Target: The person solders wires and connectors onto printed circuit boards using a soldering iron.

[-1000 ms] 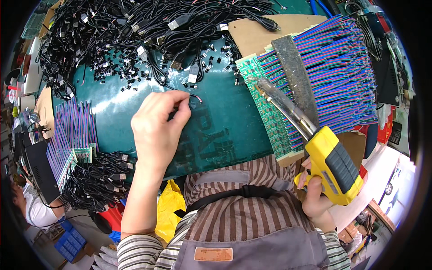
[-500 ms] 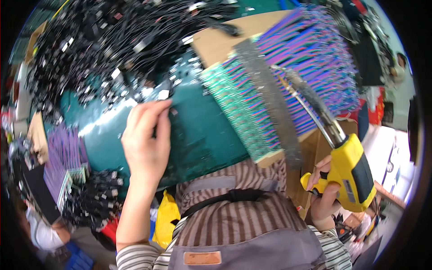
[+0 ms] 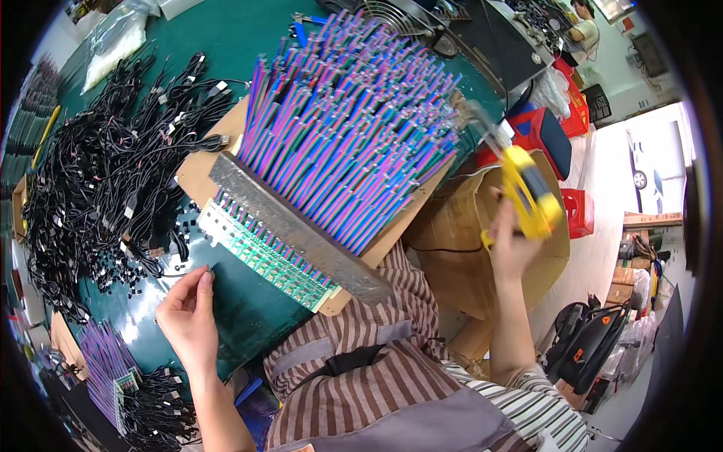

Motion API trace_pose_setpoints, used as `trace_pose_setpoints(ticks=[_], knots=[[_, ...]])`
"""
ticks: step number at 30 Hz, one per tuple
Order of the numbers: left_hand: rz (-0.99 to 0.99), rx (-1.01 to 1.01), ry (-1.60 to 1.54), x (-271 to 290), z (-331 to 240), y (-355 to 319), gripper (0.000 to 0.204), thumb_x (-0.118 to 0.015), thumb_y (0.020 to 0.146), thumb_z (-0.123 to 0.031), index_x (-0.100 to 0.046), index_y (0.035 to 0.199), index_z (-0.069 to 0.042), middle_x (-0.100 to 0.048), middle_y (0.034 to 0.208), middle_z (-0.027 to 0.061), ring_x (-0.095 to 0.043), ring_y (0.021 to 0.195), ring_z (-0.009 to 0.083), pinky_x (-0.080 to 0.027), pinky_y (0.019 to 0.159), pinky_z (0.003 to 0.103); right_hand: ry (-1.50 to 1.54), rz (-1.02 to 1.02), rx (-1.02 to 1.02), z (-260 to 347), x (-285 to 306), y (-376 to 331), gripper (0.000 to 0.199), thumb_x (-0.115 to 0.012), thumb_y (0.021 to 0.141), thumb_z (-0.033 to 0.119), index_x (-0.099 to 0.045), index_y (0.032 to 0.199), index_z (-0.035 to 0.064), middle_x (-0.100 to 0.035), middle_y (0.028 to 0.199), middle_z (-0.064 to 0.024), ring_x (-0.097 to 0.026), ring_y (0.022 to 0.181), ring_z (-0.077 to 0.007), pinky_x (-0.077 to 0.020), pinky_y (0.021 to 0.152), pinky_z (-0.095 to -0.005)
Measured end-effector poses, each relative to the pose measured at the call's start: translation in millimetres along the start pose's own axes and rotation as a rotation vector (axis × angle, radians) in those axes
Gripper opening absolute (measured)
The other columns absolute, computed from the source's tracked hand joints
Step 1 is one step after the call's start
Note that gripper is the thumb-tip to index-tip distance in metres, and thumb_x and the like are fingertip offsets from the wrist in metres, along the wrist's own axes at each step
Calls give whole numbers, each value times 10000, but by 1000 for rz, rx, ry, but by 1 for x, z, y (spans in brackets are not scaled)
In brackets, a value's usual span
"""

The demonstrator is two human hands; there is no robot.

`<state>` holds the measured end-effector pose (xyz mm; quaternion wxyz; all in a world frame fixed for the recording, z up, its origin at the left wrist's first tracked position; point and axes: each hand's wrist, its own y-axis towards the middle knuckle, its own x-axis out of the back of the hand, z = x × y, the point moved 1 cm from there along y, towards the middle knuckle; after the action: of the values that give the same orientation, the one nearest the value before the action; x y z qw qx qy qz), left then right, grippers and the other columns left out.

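Observation:
My right hand point(image 3: 514, 245) grips a yellow and black soldering gun point(image 3: 533, 192), raised over the right side. Its blurred metal tip is near the far right edge of the coloured ribbon wires point(image 3: 343, 143). A row of green circuit boards point(image 3: 267, 260) joins the wires' near ends. Across the wires lies a dark metal bar point(image 3: 294, 226), on a brown board point(image 3: 197, 175). My left hand point(image 3: 190, 320) is left of the boards, thumb and forefinger pinched together. Whatever is between its fingertips is too small to make out.
A tangle of black cables point(image 3: 113, 173) with small connectors covers the left of the green table point(image 3: 241, 301). An open cardboard box point(image 3: 452, 226) stands at my right, below the table edge. A second bundle of purple wires point(image 3: 105, 361) lies at lower left.
The view has turned, so the boards and wires now appear further left. My right hand has lifted the soldering gun, and its tip has left the metal bar. My left hand stays pinched.

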<state>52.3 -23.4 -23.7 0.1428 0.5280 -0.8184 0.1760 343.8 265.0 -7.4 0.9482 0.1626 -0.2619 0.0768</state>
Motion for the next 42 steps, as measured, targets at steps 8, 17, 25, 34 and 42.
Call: trace_pose_setpoints(ticks=[8, 17, 25, 34, 42], knots=[[25, 160, -52, 6, -6, -1, 188, -679, 916, -45, -707, 1053, 80, -726, 920, 113, -666, 811, 119, -536, 740, 237, 389, 18, 141, 10, 0, -24, 498, -483, 1036, 403, -472, 1283, -29, -615, 1042, -137, -588, 734, -110, -466, 604, -238], [181, 267, -390, -8, -25, 4, 236, -713, 897, -70, -691, 1071, 88, -729, 959, 144, -699, 849, 161, -571, 774, 262, 319, 965, -164, 117, -26, -68, 535, -548, 998, 430, -427, 1318, 19, -594, 1068, -174, -522, 633, -118, -478, 587, -264], [333, 405, -567, -14, -23, 19, 237, -732, 894, -116, -697, 1031, 74, -729, 919, 121, -681, 781, 127, -566, 743, 239, 111, 951, 142, 112, -44, -72, 342, -466, 1004, 183, -487, 1249, -55, -587, 1209, -195, -522, 606, -130, -472, 573, -288], [317, 415, -563, -18, -26, 25, 207, -739, 875, -94, -708, 981, 81, -732, 877, 122, -693, 737, 138, -582, 703, 251, 42, 961, 97, 114, -39, -69, 373, -534, 990, 231, -498, 1232, -50, -575, 1204, -184, -507, 622, -126, -458, 571, -280], [303, 391, -556, -20, -25, 25, 198, -726, 876, -86, -707, 972, 86, -731, 865, 132, -698, 726, 149, -588, 684, 258, 173, 874, -155, 126, -41, -74, 516, -572, 994, 383, -481, 1230, -66, -576, 1210, -190, -509, 617, -126, -454, 568, -277]])
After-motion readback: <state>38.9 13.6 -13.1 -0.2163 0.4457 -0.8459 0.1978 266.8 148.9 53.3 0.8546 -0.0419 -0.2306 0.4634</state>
